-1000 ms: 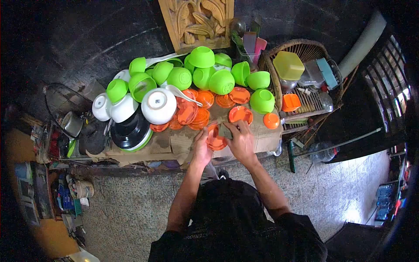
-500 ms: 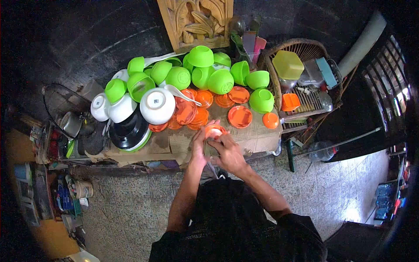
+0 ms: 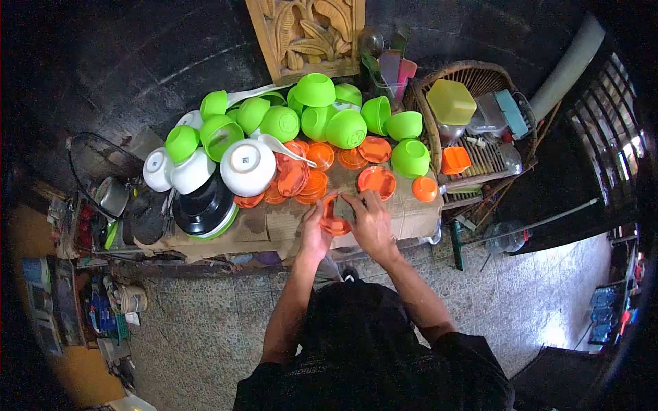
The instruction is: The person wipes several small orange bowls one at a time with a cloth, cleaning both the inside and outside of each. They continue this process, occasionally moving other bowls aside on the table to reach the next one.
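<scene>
Just past the cardboard's near edge, an orange saucer (image 3: 334, 225) is tilted between my two hands. My left hand (image 3: 314, 236) grips its left rim, fingers curled round the side. My right hand (image 3: 372, 225) pinches its upper right edge, and part of the dish is greyish with glare there. Another orange saucer (image 3: 377, 181) lies flat just beyond my right fingers. Overlapping orange saucers (image 3: 293, 175) spread to the left, with a white spoon (image 3: 284, 149) across them. Behind stand several upturned green bowls (image 3: 346, 129), and a white bowl (image 3: 247, 168) sits upside down at their left.
A cardboard sheet (image 3: 274, 226) covers the table. At left are black plates (image 3: 203, 209) under white bowls, and a metal pot (image 3: 111, 195). To the right, a wicker rack (image 3: 473, 72) holds a yellow container (image 3: 451, 101). A small orange bowl (image 3: 424, 189) rests near the right corner.
The saucer in my hands has tipped and come slightly nearer to me. My right fingers moved from inside the dish up to its right edge, and that hand shifted right.
</scene>
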Demonstrator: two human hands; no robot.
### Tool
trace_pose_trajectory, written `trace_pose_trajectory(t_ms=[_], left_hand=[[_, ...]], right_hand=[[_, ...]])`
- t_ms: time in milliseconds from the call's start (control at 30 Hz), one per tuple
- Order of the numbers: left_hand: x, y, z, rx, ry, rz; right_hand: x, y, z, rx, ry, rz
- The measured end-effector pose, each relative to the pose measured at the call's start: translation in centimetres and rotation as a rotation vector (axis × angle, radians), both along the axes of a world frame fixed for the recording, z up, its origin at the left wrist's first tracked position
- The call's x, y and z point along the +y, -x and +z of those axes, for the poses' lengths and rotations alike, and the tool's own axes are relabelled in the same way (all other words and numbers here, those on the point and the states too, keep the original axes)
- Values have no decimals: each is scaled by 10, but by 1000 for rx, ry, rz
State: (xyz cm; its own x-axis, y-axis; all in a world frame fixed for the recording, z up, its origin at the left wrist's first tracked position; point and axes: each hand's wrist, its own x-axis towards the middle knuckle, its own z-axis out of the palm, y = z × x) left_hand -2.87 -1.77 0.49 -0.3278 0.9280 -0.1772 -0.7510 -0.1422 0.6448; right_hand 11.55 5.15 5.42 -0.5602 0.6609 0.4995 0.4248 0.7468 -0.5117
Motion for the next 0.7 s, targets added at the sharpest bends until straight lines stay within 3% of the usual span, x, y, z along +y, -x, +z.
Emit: trace_pose_trajectory(t_ms=[200, 500, 600, 700], left_hand=[[2, 3, -6, -25, -114, -42], [-5, 4, 7, -47, -185, -170], [-2, 6, -4, 119, -90, -94], [-1, 3, -2, 3, -108, -87]], right_hand=[[-16, 19, -10, 9, -11, 11], [-33, -14, -1, -116, 52, 305], [-25, -31, 1, -134, 46, 331], [-11, -43, 1, -155, 31, 356]])
